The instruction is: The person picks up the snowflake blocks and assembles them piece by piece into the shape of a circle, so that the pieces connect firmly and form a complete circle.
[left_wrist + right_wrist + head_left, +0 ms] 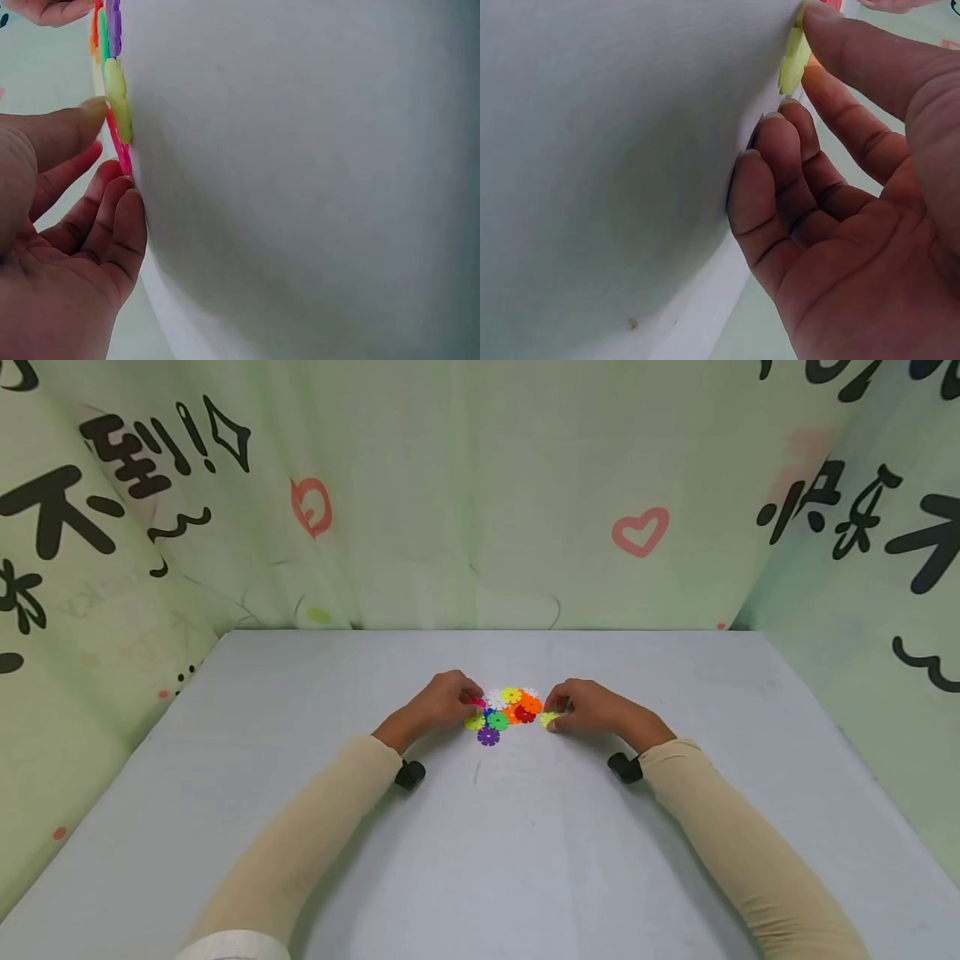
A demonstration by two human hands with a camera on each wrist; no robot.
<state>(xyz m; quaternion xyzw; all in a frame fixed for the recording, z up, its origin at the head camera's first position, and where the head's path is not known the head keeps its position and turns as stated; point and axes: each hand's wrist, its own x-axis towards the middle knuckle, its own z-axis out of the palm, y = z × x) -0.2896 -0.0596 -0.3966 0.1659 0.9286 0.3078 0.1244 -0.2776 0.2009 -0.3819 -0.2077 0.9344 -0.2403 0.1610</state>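
Note:
A cluster of colorful plastic snowflake discs [497, 721] lies on the white table, in purple, green, orange, red, white, yellow and other colors. My left hand [450, 699] is at the cluster's left end, thumb and fingers round the edge of a pink snowflake disc [125, 156]. A yellow snowflake disc [118, 97] overlaps it by the thumb tip. On the right, my right hand [588, 706] pinches another yellow snowflake disc [795, 60] between thumb and index finger, close to the cluster's right side. Its other fingers rest curved against the tabletop.
The white tabletop [510, 843] stretches around the discs. Behind and at both sides hangs a pale green curtain [480, 493] with black characters and red hearts. A small black device [409, 774] sits at the left wrist, another device [625, 768] at the right.

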